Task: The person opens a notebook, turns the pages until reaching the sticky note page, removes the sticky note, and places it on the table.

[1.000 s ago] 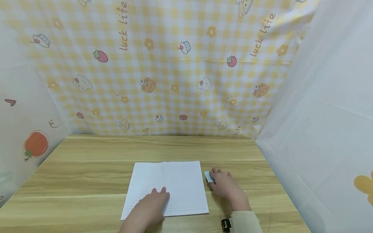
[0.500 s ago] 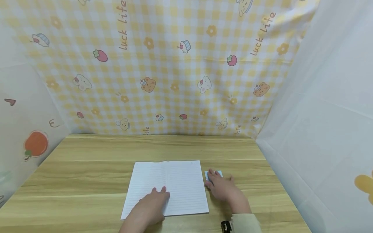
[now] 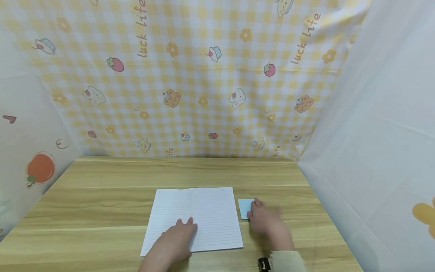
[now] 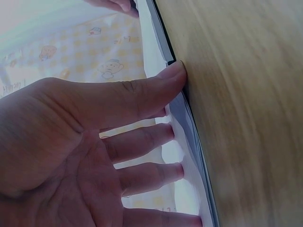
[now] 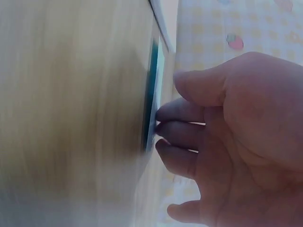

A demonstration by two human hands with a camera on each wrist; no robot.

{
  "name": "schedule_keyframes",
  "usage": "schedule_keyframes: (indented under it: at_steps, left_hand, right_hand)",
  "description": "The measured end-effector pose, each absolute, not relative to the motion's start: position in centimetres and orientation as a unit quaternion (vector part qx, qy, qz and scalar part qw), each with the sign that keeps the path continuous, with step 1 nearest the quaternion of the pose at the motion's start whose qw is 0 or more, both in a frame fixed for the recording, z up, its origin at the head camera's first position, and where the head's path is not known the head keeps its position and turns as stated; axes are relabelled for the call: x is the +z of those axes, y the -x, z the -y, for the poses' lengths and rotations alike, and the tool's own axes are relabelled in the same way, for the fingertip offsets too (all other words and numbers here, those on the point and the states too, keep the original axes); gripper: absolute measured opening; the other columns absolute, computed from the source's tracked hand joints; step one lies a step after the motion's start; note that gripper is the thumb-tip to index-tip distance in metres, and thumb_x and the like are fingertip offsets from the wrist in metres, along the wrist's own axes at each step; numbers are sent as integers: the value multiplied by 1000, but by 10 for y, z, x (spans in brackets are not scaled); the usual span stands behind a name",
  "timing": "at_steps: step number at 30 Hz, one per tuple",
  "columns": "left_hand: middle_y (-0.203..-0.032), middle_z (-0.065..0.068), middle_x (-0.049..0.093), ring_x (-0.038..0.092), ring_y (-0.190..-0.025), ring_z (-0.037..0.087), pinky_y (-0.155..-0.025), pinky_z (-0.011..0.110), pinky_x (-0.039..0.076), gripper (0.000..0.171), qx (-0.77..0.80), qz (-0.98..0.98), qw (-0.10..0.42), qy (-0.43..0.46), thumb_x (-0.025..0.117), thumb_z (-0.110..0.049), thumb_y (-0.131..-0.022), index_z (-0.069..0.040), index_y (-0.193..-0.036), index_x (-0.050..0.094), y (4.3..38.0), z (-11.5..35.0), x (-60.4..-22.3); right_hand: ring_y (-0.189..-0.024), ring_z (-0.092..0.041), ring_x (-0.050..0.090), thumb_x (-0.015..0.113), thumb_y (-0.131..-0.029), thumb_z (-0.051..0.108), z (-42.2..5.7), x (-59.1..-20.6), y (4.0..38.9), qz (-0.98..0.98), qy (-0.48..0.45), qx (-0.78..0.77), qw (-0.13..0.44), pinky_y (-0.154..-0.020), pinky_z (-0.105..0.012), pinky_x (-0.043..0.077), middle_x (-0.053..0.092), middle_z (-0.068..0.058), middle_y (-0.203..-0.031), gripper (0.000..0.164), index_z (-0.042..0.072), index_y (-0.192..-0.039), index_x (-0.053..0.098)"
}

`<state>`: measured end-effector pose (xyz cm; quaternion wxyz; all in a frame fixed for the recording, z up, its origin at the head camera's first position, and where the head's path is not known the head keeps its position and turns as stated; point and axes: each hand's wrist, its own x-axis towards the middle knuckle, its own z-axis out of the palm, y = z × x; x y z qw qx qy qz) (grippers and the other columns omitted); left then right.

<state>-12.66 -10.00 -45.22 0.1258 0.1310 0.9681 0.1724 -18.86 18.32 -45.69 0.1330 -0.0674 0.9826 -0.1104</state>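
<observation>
An open lined notebook [image 3: 217,219] lies flat on the wooden table. My left hand [image 3: 177,240] rests on its left page near the middle fold, and in the left wrist view the fingers [image 4: 147,177] are spread straight onto the paper, with the thumb at the notebook's near edge. Right of the notebook lies a light blue pad of sticky notes [image 3: 245,209], its teal side [image 5: 151,94] showing thickness in the right wrist view. My right hand [image 3: 265,220] is over the pad's right part and hides it, fingertips at its top, thumb apart from the fingers.
The wooden table [image 3: 102,204] reaches back to a yellow checked cloth [image 3: 204,83] hung behind it. White sheets [image 3: 380,132] close off both sides. A black band [image 3: 263,264] sits by the right sleeve [image 3: 288,261].
My right hand has shifted slightly over the sticky notes, from the pad's upper part to its right side, baring more of its left. The left hand and notebook have stayed in place.
</observation>
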Motion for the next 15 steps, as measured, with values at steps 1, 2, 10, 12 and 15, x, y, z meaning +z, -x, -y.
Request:
schedule_keyframes:
  at_steps: [1, 2, 10, 12, 15]
  left_hand:
    - [-151, 23, 62, 59, -133, 59, -93, 81, 52, 60, 173, -968, 126, -131, 90, -5, -76, -3, -132, 68, 127, 100, -452]
    - [-151, 23, 62, 59, -133, 59, -93, 81, 52, 60, 173, -968, 127, -130, 90, -5, -76, -3, -132, 68, 127, 100, -452]
    - [-150, 22, 63, 59, -132, 58, -91, 82, 51, 60, 177, -968, 123, -128, 89, -4, -75, -4, -131, 68, 126, 100, -452]
    - [-150, 22, 63, 59, -133, 58, -91, 82, 51, 59, 177, -968, 124, -128, 89, -4, -75, -4, -131, 68, 126, 100, -451]
    - [-151, 21, 62, 59, -133, 58, -91, 83, 51, 59, 175, -968, 125, -127, 88, -4, -76, -5, -131, 68, 126, 100, -451]
  right_hand:
    - [-159, -43, 37, 49, -109, 22, -179, -458, 188, -982, 72, -109, 133, -118, -89, 12, 40, -26, -168, 55, -11, -153, 47]
    - [-158, -42, 38, 47, -109, 21, -176, -462, 189, -982, 80, -110, 128, -117, -89, 13, 41, -26, -167, 55, -11, -153, 47]
    - [-160, -35, 38, 47, -105, 13, -156, -465, 188, -976, 104, -132, 137, -121, -86, 9, 41, -15, -171, 56, 0, -159, 46]
    - [-160, -37, 38, 45, -104, 12, -159, -471, 190, -976, 108, -136, 132, -119, -88, 10, 41, -15, -170, 56, 0, -159, 46]
    - [-158, -41, 39, 44, -99, 9, -166, -478, 193, -977, 107, -136, 128, -115, -91, 10, 40, -19, -170, 60, -4, -157, 45]
